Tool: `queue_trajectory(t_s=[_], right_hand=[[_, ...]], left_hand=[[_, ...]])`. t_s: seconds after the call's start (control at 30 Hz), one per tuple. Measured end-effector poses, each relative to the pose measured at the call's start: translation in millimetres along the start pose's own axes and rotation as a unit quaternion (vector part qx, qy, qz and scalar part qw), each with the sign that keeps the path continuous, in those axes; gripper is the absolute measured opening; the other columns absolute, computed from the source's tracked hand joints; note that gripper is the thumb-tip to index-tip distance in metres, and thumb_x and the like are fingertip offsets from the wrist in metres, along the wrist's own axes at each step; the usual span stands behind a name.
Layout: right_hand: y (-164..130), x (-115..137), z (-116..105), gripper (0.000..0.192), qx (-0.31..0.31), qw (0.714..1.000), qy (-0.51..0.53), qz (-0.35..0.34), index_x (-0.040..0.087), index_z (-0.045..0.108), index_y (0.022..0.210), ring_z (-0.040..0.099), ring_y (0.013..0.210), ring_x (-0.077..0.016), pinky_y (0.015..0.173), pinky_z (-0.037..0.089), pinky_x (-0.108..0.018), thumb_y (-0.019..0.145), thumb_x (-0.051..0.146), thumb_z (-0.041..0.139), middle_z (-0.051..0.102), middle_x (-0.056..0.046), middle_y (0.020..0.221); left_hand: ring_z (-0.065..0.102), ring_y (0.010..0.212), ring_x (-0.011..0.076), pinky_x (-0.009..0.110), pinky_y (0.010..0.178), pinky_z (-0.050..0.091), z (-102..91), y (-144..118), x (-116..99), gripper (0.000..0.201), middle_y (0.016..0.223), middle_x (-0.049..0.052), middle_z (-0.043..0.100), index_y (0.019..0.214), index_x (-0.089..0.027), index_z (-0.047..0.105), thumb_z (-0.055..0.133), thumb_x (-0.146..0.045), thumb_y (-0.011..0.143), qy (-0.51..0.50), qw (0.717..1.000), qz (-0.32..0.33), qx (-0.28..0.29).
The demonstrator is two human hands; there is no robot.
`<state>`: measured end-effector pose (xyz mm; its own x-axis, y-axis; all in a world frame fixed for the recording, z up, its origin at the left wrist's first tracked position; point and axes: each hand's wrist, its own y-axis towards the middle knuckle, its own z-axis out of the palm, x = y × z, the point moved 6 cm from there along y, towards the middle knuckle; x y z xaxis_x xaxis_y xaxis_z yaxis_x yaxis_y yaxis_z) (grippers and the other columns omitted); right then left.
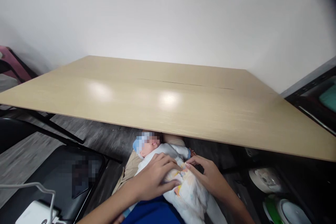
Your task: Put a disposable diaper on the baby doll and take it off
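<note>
A small baby figure in a light blue cap and white top [168, 151] lies across my lap; I cannot tell whether it is a doll. Around its lower body is a white printed diaper [190, 190]. My left hand [159, 175] lies over the belly and the diaper's upper edge, thumb and fingers apart. At the diaper's front, on the other side, my right hand [204, 171] has thumb and forefinger closed on its edge. The two hands' fingertips are close together near the yellow print. The figure's legs are partly hidden by my right forearm.
A wooden table [147, 101] extends ahead, its near edge just above the figure. A black chair [61, 168] stands at left with a phone, white device [36, 213] and cable. Round containers [265, 180] sit low at right. A white wall [168, 28] rises behind.
</note>
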<state>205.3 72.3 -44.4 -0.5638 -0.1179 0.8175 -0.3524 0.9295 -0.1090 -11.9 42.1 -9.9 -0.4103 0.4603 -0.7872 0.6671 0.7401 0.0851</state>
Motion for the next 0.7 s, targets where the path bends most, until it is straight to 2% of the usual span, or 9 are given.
queue_trajectory(t_s=[0.13, 0.27, 0.37, 0.47, 0.53, 0.6, 0.63, 0.7], right_hand=[[8, -22, -9, 0.039, -0.029, 0.999, -0.029, -0.001, 0.021, 0.079, 0.093, 0.075, 0.089, -0.0269, 0.085, 0.058, -0.039, 0.104, 0.053, 0.059, 0.081, -0.008, 0.094], [15, -43, -22, 0.040, -0.103, 0.991, -0.083, 0.023, 0.021, 0.080, 0.097, 0.075, 0.091, -0.0299, 0.088, 0.059, -0.044, 0.102, 0.054, 0.058, 0.081, -0.011, 0.099], [16, -20, -12, 0.039, -0.068, 0.995, -0.062, -0.028, 0.023, 0.078, 0.126, 0.073, 0.118, -0.0302, 0.108, 0.056, -0.046, 0.106, 0.050, 0.059, 0.078, -0.012, 0.127], [11, 25, 13, 0.042, 0.050, 0.992, -0.043, -0.104, 0.029, 0.069, 0.147, 0.061, 0.141, -0.0279, 0.123, 0.046, -0.043, 0.109, 0.047, 0.061, 0.066, -0.010, 0.151], [4, 46, 22, 0.037, 0.105, 0.986, -0.046, -0.121, 0.029, 0.071, 0.141, 0.062, 0.138, -0.0275, 0.120, 0.048, -0.042, 0.110, 0.046, 0.060, 0.068, -0.009, 0.145], [-4, 52, 15, 0.031, 0.117, 0.986, -0.053, -0.103, 0.027, 0.076, 0.121, 0.068, 0.120, -0.0271, 0.108, 0.053, -0.040, 0.111, 0.049, 0.057, 0.074, -0.008, 0.123], [-10, 48, 7, 0.033, 0.115, 0.989, -0.055, -0.081, 0.026, 0.077, 0.110, 0.069, 0.109, -0.0265, 0.101, 0.054, -0.039, 0.111, 0.052, 0.055, 0.075, -0.007, 0.111], [-25, 32, -12, 0.044, 0.124, 0.991, -0.046, -0.021, 0.026, 0.075, 0.097, 0.068, 0.095, -0.0251, 0.089, 0.053, -0.036, 0.111, 0.060, 0.050, 0.073, -0.005, 0.096]], left_hand=[[0.060, 0.121, 0.0267, 0.041, 0.110, 0.044, 10.2, 14, 9, 0.034, 0.127, 0.008, 0.071, 0.130, -0.026, 0.073, 0.067, -0.051, 0.107, 0.016, 1.000, 0.011, 0.015], [0.061, 0.118, 0.0235, 0.038, 0.109, 0.045, -2.7, 11, 3, 0.017, 0.120, 0.007, 0.073, 0.110, -0.024, 0.073, 0.068, -0.039, 0.106, -0.022, 0.999, 0.023, 0.001], [0.065, 0.114, 0.0215, 0.035, 0.111, 0.047, -16.1, 4, -2, 0.012, 0.113, 0.005, 0.076, 0.103, -0.023, 0.072, 0.074, -0.034, 0.101, -0.082, 0.994, 0.039, 0.053], [0.069, 0.094, 0.0179, 0.029, 0.093, 0.055, -19.3, -7, 4, 0.018, 0.101, 0.004, 0.078, 0.099, -0.021, 0.073, 0.079, -0.038, 0.097, -0.169, 0.974, 0.023, 0.149], [0.069, 0.081, 0.0157, 0.026, 0.080, 0.055, -13.1, -12, 9, 0.024, 0.092, 0.003, 0.078, 0.103, -0.020, 0.073, 0.077, -0.043, 0.099, -0.222, 0.951, 0.011, 0.214], [0.067, 0.070, 0.0143, 0.024, 0.069, 0.052, -4.6, -12, 12, 0.031, 0.082, 0.002, 0.077, 0.111, -0.019, 0.072, 0.071, -0.050, 0.103, -0.246, 0.937, 0.000, 0.248], [0.065, 0.068, 0.0140, 0.024, 0.066, 0.050, -1.5, -8, 14, 0.035, 0.080, 0.002, 0.076, 0.115, -0.019, 0.071, 0.068, -0.053, 0.105, -0.236, 0.942, -0.003, 0.240], [0.066, 0.076, 0.0157, 0.026, 0.074, 0.051, -0.4, 6, 15, 0.040, 0.087, 0.004, 0.077, 0.116, -0.019, 0.071, 0.065, -0.057, 0.106, -0.165, 0.971, 0.007, 0.172]])
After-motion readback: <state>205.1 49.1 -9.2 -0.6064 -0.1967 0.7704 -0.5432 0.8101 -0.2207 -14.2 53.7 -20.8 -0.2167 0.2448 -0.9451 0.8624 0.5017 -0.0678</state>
